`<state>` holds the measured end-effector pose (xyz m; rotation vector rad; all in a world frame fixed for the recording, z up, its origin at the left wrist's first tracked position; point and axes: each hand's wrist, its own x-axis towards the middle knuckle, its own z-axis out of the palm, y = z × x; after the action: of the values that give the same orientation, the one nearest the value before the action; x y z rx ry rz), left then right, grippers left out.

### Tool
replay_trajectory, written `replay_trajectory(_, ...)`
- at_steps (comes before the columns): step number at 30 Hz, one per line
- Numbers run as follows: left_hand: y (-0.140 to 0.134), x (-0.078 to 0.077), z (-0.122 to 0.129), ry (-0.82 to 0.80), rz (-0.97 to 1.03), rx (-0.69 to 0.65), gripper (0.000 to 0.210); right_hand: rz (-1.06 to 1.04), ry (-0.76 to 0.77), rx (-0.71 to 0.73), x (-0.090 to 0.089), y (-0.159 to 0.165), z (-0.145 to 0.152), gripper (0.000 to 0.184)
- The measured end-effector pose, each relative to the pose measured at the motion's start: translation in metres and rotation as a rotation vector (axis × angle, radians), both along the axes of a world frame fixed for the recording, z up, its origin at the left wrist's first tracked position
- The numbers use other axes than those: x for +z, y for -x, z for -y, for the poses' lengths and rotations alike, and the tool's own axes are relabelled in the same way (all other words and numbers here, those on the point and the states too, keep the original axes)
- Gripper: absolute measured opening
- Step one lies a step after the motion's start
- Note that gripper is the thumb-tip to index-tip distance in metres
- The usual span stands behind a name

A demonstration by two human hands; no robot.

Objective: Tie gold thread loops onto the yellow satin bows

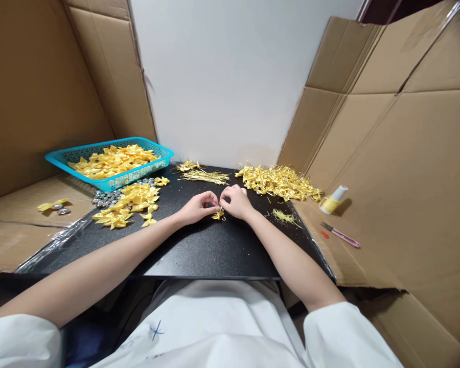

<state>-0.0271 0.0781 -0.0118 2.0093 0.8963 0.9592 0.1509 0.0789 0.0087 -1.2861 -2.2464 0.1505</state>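
Observation:
My left hand (200,207) and my right hand (235,201) meet above the middle of the black tabletop (214,250). Thumb and fingers are pinched together on each. Just below the fingertips is a small yellow ribbon bow (217,215), with a thin yellow cord (223,218) looped at its right side. Both hands grip the cord by the bow; the fingers hide the exact hold. Beyond them lies a bundle of cut yellow cords (207,177). Nearest on the left are loose yellow ribbon bows (140,197) beside silvery round pieces (108,198).
A turquoise basket (136,176) of yellow bows stands back left. Corded bows form a heap (279,182) back right, with thread scraps (284,216) in front. On the right cardboard lie a thread spool (333,199), pink-handled scissors (342,235) and a red piece (324,234). Cardboard walls enclose both sides.

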Motion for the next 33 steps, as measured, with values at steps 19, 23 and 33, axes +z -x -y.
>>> replay_trajectory(19,0.0000,-0.0013,0.0005,-0.055,-0.069,-0.026,0.024,-0.059,-0.029,-0.028,-0.0014,0.0009,-0.0010,0.014)
replay_trajectory(23,0.0000,-0.0007,0.0012,-0.067,-0.079,-0.025,0.024,-0.056,-0.027,-0.038,-0.0019,0.0010,-0.0015,0.014)
replay_trajectory(33,-0.0001,-0.0013,0.0018,-0.110,-0.111,-0.027,0.023,-0.023,-0.015,-0.063,-0.0012,0.0015,-0.0015,0.016)
